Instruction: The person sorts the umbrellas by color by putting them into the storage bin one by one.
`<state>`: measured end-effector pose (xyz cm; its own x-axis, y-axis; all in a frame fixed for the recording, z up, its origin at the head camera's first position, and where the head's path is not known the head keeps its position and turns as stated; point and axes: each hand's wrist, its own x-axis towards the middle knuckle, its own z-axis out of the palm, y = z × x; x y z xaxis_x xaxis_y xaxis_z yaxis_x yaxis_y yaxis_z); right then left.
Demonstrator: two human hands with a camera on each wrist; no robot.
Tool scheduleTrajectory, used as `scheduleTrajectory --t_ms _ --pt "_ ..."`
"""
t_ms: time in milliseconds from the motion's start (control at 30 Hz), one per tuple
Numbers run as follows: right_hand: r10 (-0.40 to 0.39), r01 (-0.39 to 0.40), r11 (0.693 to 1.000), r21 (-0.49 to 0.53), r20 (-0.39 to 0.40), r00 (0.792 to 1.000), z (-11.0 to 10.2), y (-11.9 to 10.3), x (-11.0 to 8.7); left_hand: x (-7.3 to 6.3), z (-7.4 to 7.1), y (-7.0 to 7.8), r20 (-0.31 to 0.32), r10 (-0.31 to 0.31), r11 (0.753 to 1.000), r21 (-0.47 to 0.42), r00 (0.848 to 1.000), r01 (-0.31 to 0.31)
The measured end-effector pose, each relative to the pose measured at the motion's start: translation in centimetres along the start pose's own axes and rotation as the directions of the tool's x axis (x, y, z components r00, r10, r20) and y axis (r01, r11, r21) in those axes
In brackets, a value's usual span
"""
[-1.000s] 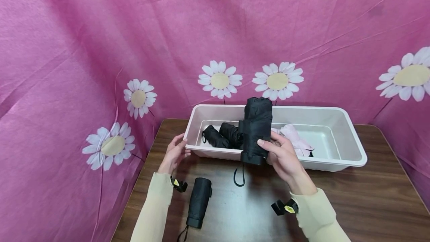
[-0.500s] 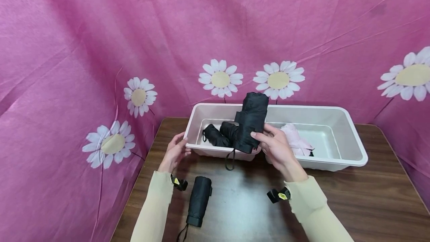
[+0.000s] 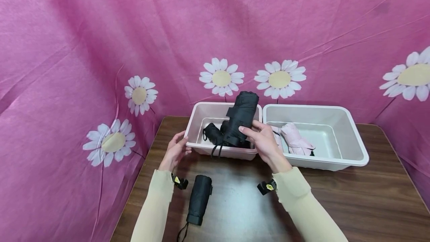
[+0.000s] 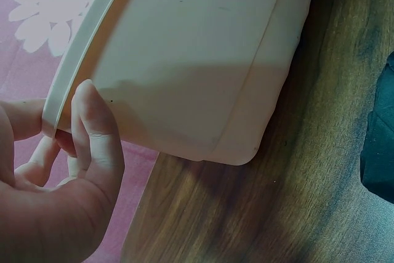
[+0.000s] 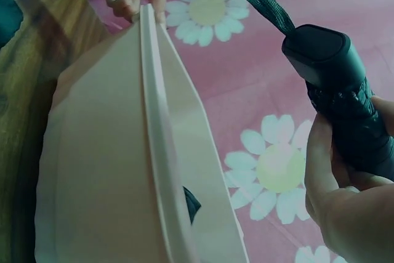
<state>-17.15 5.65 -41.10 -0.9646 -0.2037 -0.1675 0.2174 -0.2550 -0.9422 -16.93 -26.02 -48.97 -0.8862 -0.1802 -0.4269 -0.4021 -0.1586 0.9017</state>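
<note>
My right hand (image 3: 265,141) holds a folded black umbrella (image 3: 244,111), tilted, above the left white bin (image 3: 225,153). Its wrist strap hangs over the bin's front rim; in the right wrist view the handle end (image 5: 323,50) shows clearly. Inside that bin lie black folded umbrellas (image 3: 213,133), partly hidden by the held one. My left hand (image 3: 174,150) pinches the bin's left front corner; in the left wrist view fingers (image 4: 97,127) lie on both sides of the rim. Another folded black umbrella (image 3: 199,199) lies on the table, near my left wrist.
A second white bin (image 3: 322,163) stands right beside the first, holding pink folded umbrellas (image 3: 295,139). Both bins sit near the back of the wooden table (image 3: 379,197). A pink flowered cloth (image 3: 168,47) hangs close behind.
My right hand has carried the black umbrella leftward, from in front of the gap between the bins to over the left bin. My left hand stays at the corner.
</note>
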Motion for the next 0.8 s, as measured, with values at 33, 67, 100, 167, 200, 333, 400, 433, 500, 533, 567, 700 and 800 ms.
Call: scheduleTrajectory --t_ms 33,67,100,167,200,333,400,433,500,533,567,700,800 --pt "0.002 -0.002 1.0 0.008 0.007 1.0 0.2 0.1 0.2 0.0 0.0 0.0 0.0 -0.001 1.0 -0.002 1.0 0.001" --pt "0.007 -0.007 1.0 0.011 0.011 1.0 0.3 0.3 0.4 0.0 0.0 0.0 -0.001 -0.002 1.0 -0.006 1.0 0.002" --pt "0.01 -0.011 1.0 0.011 0.018 1.0 0.5 0.4 0.6 0.0 0.0 0.0 -0.002 -0.003 1.0 -0.006 1.0 0.003" --pt "0.018 -0.018 1.0 0.019 0.029 0.999 0.8 0.6 0.9 0.0 0.0 0.0 0.0 -0.004 1.0 -0.007 1.0 0.004" --pt "0.024 -0.025 0.999 0.027 0.031 0.999 0.9 0.7 1.0 0.0 0.0 0.0 0.0 -0.004 1.0 -0.006 1.0 0.004" --pt "0.046 -0.048 0.998 0.035 0.042 0.998 1.5 1.1 1.6 -0.1 0.0 0.0 0.004 0.0 1.0 -0.003 1.0 0.0" --pt "0.056 -0.058 0.998 0.038 0.049 0.997 1.7 1.4 1.9 -0.1 0.1 0.1 0.003 -0.002 1.0 -0.006 1.0 0.002" --pt "0.055 -0.056 0.998 0.03 0.055 0.997 1.8 1.5 2.1 -0.1 0.1 0.1 0.004 -0.003 1.0 -0.006 1.0 0.003" --pt "0.054 -0.055 0.998 0.016 0.067 0.996 2.1 1.7 2.3 -0.2 0.1 0.1 0.007 0.0 1.0 -0.002 1.0 0.0" --pt "0.051 -0.051 0.999 0.0 0.069 0.996 2.3 1.9 2.4 -0.2 0.1 0.1 0.005 -0.001 1.0 -0.001 1.0 0.001" --pt "0.044 -0.043 0.999 -0.018 0.074 0.996 2.4 2.0 2.6 -0.2 0.1 0.1 0.002 -0.003 1.0 -0.002 1.0 0.003" --pt "0.039 -0.032 0.996 -0.088 0.071 0.997 2.9 2.3 2.8 -0.2 0.1 0.1 -0.006 -0.001 1.0 -0.004 1.0 0.001" --pt "0.047 -0.039 0.992 -0.116 0.065 0.997 3.2 2.5 3.0 -0.3 0.2 0.2 -0.012 -0.002 1.0 -0.011 1.0 0.002"
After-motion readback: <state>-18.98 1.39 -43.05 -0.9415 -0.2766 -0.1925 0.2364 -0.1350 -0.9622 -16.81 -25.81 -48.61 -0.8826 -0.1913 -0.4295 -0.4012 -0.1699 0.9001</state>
